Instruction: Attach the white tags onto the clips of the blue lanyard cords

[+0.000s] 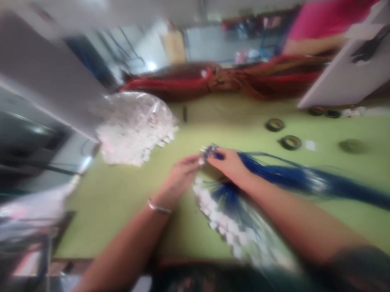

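Note:
My left hand (186, 166) pinches a small white connector (201, 159) at the tips of the blue wires. Close beside it, my right hand (227, 161) is closed around the end of a long bundle of blue wires (277, 173), which runs off to the right across the green table (143, 225). Below my hands lies a fan of blue wires with white connectors (220, 220) on their ends. A clear plastic bag of white connectors (133, 128) rests at the left. Blur hides the fine detail at my fingertips.
Dark tape rolls (290, 142) lie on the right near a small white piece (310, 145). Red and brown wire bundles (190, 82) stretch along the back. Grey panels (349, 64) stand at both sides. A person in pink (329, 18) is beyond the table.

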The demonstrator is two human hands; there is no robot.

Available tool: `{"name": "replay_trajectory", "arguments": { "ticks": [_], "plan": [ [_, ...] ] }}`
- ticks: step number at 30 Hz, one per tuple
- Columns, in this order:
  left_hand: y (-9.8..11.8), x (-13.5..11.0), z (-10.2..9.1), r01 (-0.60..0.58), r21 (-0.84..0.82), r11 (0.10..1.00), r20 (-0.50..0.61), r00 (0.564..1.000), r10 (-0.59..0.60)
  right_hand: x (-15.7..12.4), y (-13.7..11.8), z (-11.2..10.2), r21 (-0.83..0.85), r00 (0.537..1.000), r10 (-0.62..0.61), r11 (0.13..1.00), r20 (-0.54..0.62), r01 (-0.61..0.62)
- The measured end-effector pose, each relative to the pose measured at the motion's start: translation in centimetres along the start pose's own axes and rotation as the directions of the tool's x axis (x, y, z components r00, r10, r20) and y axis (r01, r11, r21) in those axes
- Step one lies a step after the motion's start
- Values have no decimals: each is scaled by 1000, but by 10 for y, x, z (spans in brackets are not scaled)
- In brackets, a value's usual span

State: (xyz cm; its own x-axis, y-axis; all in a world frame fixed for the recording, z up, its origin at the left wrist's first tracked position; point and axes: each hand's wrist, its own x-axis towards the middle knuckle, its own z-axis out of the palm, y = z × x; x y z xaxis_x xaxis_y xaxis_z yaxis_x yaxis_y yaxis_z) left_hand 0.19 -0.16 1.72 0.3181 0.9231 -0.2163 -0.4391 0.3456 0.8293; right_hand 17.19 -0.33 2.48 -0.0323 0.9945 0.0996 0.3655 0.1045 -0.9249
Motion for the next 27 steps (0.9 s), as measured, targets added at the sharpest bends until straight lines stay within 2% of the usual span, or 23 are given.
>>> {"name": "replay_trajectory", "arguments": {
  "ticks": [4,8,12,16,22,27],
  "plan": [
    [-2,0,2,-50,7,999,16,999,50,-1,2,1,-30,998,-58,998,25,59],
    [-6,0,-1,-119,96,988,-53,991,125,-1,4,2,-89,997,-66,994,46,70],
    [-11,-1,-5,-170,305,937,-129,968,217,-1,4,3,-162,997,-46,985,67,57],
    [-15,-1,-5,-146,501,853,-178,947,267,0,4,2,-194,994,-57,978,93,75],
    [-17,1,-6,-141,453,880,-193,949,251,2,4,0,-137,999,0,991,40,6],
    [-22,1,-9,-116,466,877,-196,953,230,1,3,0,-180,996,8,984,83,7]
  ]
}}
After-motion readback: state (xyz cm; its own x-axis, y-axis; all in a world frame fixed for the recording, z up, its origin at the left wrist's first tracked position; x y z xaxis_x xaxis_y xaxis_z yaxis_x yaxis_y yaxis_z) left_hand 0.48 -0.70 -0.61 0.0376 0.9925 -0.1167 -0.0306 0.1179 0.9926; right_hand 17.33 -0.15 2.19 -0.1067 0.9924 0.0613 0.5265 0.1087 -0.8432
